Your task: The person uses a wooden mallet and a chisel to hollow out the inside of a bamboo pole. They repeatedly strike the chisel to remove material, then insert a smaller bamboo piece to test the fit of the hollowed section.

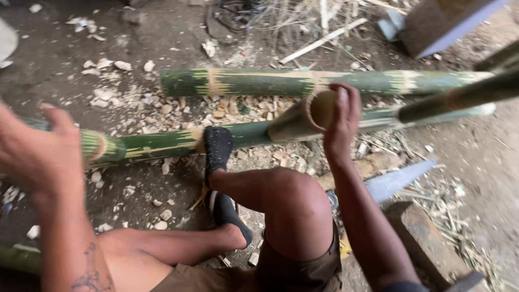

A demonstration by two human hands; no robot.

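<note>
Cut bamboo section held at its open end.
The short hollow tan-green bamboo tube (303, 120) is gripped at its rim by the right hand (340, 127); the left hand (40, 151), blurred, hangs open; steady repositioning is judged next.

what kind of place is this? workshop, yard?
Likely an informal outdoor bamboo-working spot, on bare dirt ground. Signs: long green bamboo poles lying on the ground, pale wood chips scattered around them, a hand saw nearby, and the right hand gripping a cut hollow bamboo section.
</note>
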